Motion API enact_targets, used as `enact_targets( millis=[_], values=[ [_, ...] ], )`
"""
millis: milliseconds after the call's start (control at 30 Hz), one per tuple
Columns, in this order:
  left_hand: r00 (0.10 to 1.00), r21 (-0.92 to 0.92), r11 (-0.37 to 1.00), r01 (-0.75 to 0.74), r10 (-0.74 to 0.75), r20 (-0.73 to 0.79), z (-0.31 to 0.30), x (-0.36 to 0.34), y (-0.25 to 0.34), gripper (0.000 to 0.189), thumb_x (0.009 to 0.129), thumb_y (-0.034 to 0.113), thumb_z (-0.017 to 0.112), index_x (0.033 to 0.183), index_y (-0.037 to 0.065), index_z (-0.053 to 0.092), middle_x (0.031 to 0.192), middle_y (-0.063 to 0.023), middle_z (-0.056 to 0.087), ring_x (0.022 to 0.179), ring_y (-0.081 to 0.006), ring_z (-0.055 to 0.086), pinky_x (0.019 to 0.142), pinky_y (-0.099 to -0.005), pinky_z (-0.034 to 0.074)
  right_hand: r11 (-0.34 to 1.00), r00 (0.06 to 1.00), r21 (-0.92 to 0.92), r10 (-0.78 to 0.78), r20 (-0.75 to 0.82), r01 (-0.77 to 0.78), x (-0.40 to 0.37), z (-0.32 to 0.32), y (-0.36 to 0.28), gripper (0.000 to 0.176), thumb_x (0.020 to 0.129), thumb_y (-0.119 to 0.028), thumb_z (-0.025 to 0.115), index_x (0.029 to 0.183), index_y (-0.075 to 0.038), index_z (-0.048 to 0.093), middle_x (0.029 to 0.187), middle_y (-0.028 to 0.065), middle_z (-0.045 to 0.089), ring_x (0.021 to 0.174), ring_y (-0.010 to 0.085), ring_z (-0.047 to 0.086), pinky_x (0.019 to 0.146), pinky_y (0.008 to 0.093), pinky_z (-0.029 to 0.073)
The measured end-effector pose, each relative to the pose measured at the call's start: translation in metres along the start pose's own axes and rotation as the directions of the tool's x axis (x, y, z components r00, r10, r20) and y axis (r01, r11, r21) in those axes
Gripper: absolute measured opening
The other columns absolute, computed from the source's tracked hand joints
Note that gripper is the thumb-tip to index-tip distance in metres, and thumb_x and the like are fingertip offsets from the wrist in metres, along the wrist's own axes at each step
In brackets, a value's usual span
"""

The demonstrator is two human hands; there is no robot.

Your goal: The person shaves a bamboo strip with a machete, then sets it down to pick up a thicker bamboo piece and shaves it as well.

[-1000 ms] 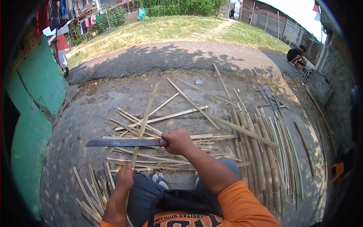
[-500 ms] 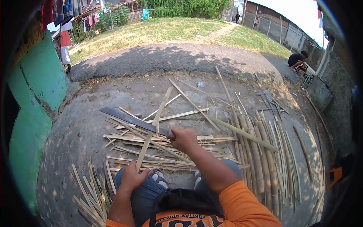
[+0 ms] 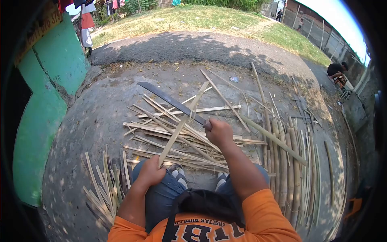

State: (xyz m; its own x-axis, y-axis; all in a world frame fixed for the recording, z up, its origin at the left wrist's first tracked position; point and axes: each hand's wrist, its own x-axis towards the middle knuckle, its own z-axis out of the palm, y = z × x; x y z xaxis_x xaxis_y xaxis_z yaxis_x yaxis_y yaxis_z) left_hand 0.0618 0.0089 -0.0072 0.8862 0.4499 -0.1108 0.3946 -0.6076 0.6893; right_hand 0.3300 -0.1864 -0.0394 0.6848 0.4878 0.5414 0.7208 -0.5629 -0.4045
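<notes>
A long machete (image 3: 167, 97) is in my right hand (image 3: 221, 131), whose fingers are wrapped round its handle. Its dark blade points up and left and crosses a pale bamboo strip (image 3: 173, 139). My left hand (image 3: 151, 172) grips the near end of that strip above my left knee, and the strip slants away to the upper right. Near the blade the strip looks partly split, though the exact cut is hard to make out. Below both hands lies a loose pile of split bamboo strips (image 3: 161, 130) on the ground.
Bamboo poles (image 3: 282, 169) lie side by side at the right. More strips (image 3: 100, 187) fan out at the lower left. A green wall (image 3: 44, 109) rises at the left. A small packet (image 3: 234, 79) lies ahead. A person (image 3: 337, 71) crouches at the far right.
The whole view has shifted, so the ground sits further right and higher. Along the strip, the machete blade has slid away from my left hand. Both hands keep their hold.
</notes>
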Motion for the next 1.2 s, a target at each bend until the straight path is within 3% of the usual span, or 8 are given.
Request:
enact_targets(
  millis=[300, 367, 433, 500, 800, 900, 1000, 1200],
  values=[
    [0.998, -0.091, 0.995, -0.048, 0.051, 0.031, -0.005, -0.005, -0.005, 0.030, 0.082, 0.019, 0.070, 0.101, -0.004, 0.064, 0.084, -0.0267, 0.068, 0.080, -0.0443, 0.067, 0.074, -0.0469, 0.052, 0.919, 0.923, -0.087, -0.378, 0.075, 0.384, 0.003, -0.006, -0.020, 0.017, 0.081, -0.024, 0.072, 0.077, -0.012, 0.060, 0.070, 0.0088, 0.068, 0.065, 0.0344, 0.067, 0.062, 0.0463, 0.050],
    [0.998, -0.088, 0.996, -0.034, 0.038, 0.044, -0.005, -0.005, -0.005, 0.029, 0.081, 0.017, 0.069, 0.100, -0.004, 0.064, 0.084, -0.0267, 0.068, 0.079, -0.0435, 0.067, 0.073, -0.0469, 0.052, 0.996, 0.996, -0.039, -0.086, -0.032, 0.085, 0.014, -0.001, 0.013, 0.019, 0.087, -0.026, 0.070, 0.080, -0.011, 0.062, 0.073, 0.0130, 0.068, 0.069, 0.0388, 0.068, 0.063, 0.0518, 0.052],
    [0.998, -0.073, 0.997, -0.022, 0.026, 0.062, -0.005, -0.003, -0.008, 0.028, 0.081, 0.016, 0.069, 0.100, -0.004, 0.064, 0.082, -0.0228, 0.067, 0.076, -0.0369, 0.065, 0.072, -0.0442, 0.051, 0.998, 0.999, -0.060, 0.020, -0.032, -0.022, 0.011, -0.005, 0.014, 0.017, 0.089, -0.025, 0.069, 0.082, -0.011, 0.063, 0.075, 0.0146, 0.068, 0.071, 0.0411, 0.067, 0.064, 0.0542, 0.053],
    [0.996, -0.042, 0.999, -0.009, 0.013, 0.085, -0.004, 0.003, -0.013, 0.026, 0.080, 0.013, 0.069, 0.099, -0.004, 0.064, 0.078, -0.0150, 0.064, 0.072, -0.0247, 0.060, 0.069, -0.0389, 0.049, 0.995, 0.999, -0.090, 0.029, -0.031, -0.031, 0.006, -0.005, 0.011, 0.019, 0.089, -0.028, 0.069, 0.082, -0.012, 0.064, 0.074, 0.0150, 0.069, 0.070, 0.0404, 0.068, 0.064, 0.0529, 0.054],
    [0.995, -0.160, 0.987, 0.015, 0.001, 0.099, -0.007, 0.003, -0.007, 0.027, 0.080, 0.012, 0.066, 0.101, -0.005, 0.064, 0.078, -0.0134, 0.063, 0.071, -0.0206, 0.057, 0.067, -0.0372, 0.047, 0.955, 0.939, 0.042, -0.295, 0.176, 0.292, -0.018, -0.004, -0.045, 0.016, 0.084, -0.022, 0.071, 0.076, -0.012, 0.061, 0.068, 0.0111, 0.067, 0.068, 0.0367, 0.068, 0.065, 0.0499, 0.053],
    [0.991, -0.177, 0.984, 0.012, 0.012, 0.131, -0.014, -0.002, -0.008, 0.026, 0.081, 0.012, 0.066, 0.101, -0.004, 0.064, 0.077, -0.0114, 0.062, 0.071, -0.0190, 0.056, 0.067, -0.0357, 0.047, 0.961, 0.960, -0.045, -0.269, 0.077, 0.273, -0.002, -0.003, -0.014, 0.011, 0.085, -0.023, 0.068, 0.082, -0.012, 0.065, 0.074, 0.0119, 0.071, 0.070, 0.0350, 0.071, 0.067, 0.0510, 0.053],
    [0.992, -0.194, 0.981, 0.000, 0.025, 0.124, -0.013, -0.001, -0.010, 0.024, 0.081, 0.011, 0.065, 0.100, -0.003, 0.063, 0.077, -0.0083, 0.060, 0.070, -0.0172, 0.054, 0.065, -0.0348, 0.046, 0.995, 0.995, -0.008, 0.099, 0.007, -0.099, 0.009, 0.000, 0.022, 0.021, 0.093, -0.030, 0.066, 0.082, -0.013, 0.065, 0.076, 0.0139, 0.071, 0.073, 0.0391, 0.070, 0.064, 0.0537, 0.055],
    [0.991, -0.167, 0.986, 0.011, 0.012, 0.133, -0.011, 0.007, -0.011, 0.021, 0.081, 0.011, 0.066, 0.096, -0.001, 0.061, 0.076, -0.0061, 0.057, 0.070, -0.0161, 0.051, 0.065, -0.0346, 0.045, 1.000, 0.999, -0.005, 0.028, 0.026, -0.028, 0.001, -0.013, -0.003, 0.017, 0.090, -0.026, 0.067, 0.083, -0.011, 0.066, 0.076, 0.0163, 0.070, 0.072, 0.0414, 0.068, 0.065, 0.0529, 0.054]
  ],
)
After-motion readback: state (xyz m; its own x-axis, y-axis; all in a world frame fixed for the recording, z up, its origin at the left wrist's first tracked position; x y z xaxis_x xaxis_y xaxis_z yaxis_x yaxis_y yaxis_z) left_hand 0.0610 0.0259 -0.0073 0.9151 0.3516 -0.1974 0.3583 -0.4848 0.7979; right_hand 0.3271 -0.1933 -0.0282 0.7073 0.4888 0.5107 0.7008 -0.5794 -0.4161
